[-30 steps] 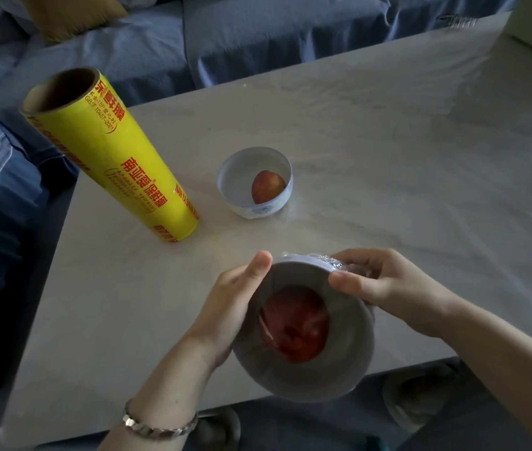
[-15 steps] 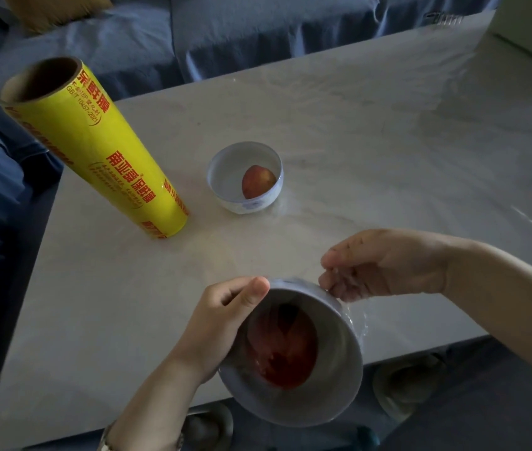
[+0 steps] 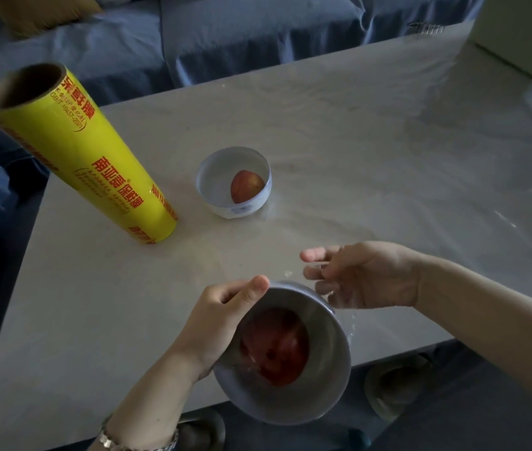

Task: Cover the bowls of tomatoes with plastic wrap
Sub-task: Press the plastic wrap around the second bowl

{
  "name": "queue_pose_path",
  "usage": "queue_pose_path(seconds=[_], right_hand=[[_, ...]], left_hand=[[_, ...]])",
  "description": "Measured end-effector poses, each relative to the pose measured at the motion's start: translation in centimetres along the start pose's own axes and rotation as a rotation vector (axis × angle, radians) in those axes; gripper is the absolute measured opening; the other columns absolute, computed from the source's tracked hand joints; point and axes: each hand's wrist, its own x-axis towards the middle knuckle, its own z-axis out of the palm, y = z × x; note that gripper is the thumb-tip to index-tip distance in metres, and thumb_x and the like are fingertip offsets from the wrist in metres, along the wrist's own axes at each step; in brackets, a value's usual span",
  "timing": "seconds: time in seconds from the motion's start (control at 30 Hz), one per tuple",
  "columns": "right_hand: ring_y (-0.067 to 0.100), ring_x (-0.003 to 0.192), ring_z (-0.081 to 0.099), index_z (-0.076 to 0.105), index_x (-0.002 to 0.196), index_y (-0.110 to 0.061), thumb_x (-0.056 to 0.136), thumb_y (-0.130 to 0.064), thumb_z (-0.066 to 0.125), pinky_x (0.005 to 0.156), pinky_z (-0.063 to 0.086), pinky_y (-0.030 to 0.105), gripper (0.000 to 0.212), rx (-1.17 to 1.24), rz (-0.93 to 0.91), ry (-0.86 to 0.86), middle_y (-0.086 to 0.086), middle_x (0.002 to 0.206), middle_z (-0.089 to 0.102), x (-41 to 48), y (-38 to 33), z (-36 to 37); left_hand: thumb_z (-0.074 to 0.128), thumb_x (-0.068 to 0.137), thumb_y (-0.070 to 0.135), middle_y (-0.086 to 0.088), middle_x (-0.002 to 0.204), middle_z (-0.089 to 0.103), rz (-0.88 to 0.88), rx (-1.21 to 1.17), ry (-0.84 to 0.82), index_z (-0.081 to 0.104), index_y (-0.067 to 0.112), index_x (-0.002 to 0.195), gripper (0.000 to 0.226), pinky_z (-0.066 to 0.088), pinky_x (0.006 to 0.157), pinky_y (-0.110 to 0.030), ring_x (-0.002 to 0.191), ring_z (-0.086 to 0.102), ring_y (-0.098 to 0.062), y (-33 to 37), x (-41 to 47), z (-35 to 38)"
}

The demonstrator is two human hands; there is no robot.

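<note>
Shows near bowl (image 3: 290, 385), tomato (image 3: 274, 346) inside, tilted over the worktop's (image 3: 355, 141) near edge, left hand (image 3: 222, 317) gripping its rim, right hand (image 3: 362, 278) loose-fingered against film (image 3: 351, 324) at the far rim: sealing apparently under way; calls next for roll (image 3: 95, 164) and seemingly uncovered far bowl (image 3: 212, 177).

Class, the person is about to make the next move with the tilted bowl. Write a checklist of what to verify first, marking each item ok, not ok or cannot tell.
1. Grip: the left hand grips the held bowl at its rim: ok.
2. Contents: a tomato lies inside the held bowl: ok.
3. Seal: plastic wrap glints loose beside the rim, near the relaxed fingers of the right hand: not ok.
4. Cover on the other bowl, which stands on the table: cannot tell.
5. Supply: the roll stands upright on the table, apart from both bowls: ok.
</note>
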Motion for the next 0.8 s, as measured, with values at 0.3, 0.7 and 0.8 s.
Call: queue_pose_path(seconds=[0.3, 0.7, 0.8], right_hand=[[0.008, 0.048, 0.054, 0.075, 0.075, -0.014, 0.042, -0.004, 0.087, 0.049, 0.050, 0.019, 0.037, 0.012, -0.117, 0.108, -0.001, 0.064, 0.064, 0.5, 0.1, 0.7], [0.009, 0.073, 0.058, 0.073, 0.092, -0.020, 0.058, -0.049, 0.076, 0.069, 0.050, 0.020, 0.045, -0.359, -0.029, 0.249, -0.004, 0.086, 0.066, -0.6, -0.5, 0.3], [0.008, 0.088, 0.062, 0.072, 0.090, -0.025, 0.062, -0.049, 0.076, 0.085, 0.051, 0.022, 0.038, -0.625, -0.107, 0.195, -0.010, 0.089, 0.069, -0.9, 0.1, 1.0]], left_hand=[[0.068, 0.065, 0.059, -0.024, 0.094, 0.070, 0.024, 0.005, -0.008, 0.075, 0.013, 0.086, 0.051, 0.050, 0.088, -0.048, 0.094, 0.065, -0.041, 0.4, 0.0, 0.0], [0.065, 0.057, 0.076, -0.029, 0.090, 0.065, 0.070, 0.079, -0.090, 0.072, 0.007, 0.086, 0.075, 0.050, 0.078, -0.050, 0.082, 0.063, -0.030, -0.4, -0.3, -0.1], [0.065, 0.061, 0.065, -0.011, 0.079, 0.071, 0.039, 0.063, -0.115, 0.075, 0.018, 0.084, 0.053, 0.051, 0.072, -0.034, 0.077, 0.065, -0.020, -0.2, -0.2, -0.2]])
